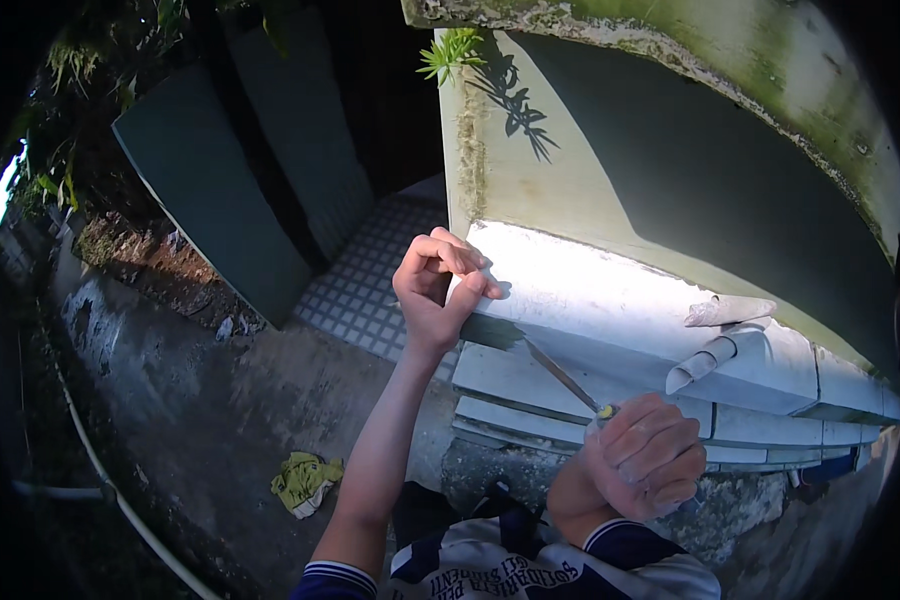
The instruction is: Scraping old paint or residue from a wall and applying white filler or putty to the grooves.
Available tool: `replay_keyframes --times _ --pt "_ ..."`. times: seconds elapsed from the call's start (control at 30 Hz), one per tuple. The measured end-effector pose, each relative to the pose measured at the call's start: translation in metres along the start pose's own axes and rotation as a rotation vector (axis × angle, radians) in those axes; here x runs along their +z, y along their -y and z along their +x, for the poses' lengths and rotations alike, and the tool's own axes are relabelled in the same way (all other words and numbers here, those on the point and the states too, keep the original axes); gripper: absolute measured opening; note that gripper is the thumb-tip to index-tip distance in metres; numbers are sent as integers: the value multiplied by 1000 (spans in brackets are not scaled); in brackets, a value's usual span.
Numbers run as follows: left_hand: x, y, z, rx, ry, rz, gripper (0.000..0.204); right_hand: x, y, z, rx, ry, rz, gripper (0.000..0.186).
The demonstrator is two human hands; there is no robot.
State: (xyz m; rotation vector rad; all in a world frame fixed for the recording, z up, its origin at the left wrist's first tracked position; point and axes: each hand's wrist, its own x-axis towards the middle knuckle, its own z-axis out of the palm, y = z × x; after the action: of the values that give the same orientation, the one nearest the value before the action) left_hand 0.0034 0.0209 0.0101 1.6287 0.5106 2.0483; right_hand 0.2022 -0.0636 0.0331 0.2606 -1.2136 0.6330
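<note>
Head view: a yellow-collared tool (560,374) is gripped in the closed right hand (648,455) at 4 o'clock, its thin shaft aimed toward 10 o'clock, at the front of a pale ledge (580,270); contact cannot be told. Near the centre, the left hand (435,290) is held half-curled at the ledge's corner; whether anything is pinched there cannot be told.

The work seems only partly done: most of the ledge front is seen white, while a grey-green patch (490,331) is left at its left end.

Two curled rolls (730,310) are set on the sunlit ledge at 3 o'clock, backed by a half-shaded wall (570,150). A plant (450,52) is seen at 12, a green panel (205,190) at 10, tiles (365,280) at 9, a crumpled cloth (305,483) at 7.
</note>
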Motion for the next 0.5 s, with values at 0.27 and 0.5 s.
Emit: replay_keyframes --times 0.27,0.5 --pt "-10 9 1 24 131 -68 15 14 -6 -20 -111 -163 -169 30" --pt "4 2 -1 -26 18 22 17 7 -6 -21 -137 -161 -213 31"
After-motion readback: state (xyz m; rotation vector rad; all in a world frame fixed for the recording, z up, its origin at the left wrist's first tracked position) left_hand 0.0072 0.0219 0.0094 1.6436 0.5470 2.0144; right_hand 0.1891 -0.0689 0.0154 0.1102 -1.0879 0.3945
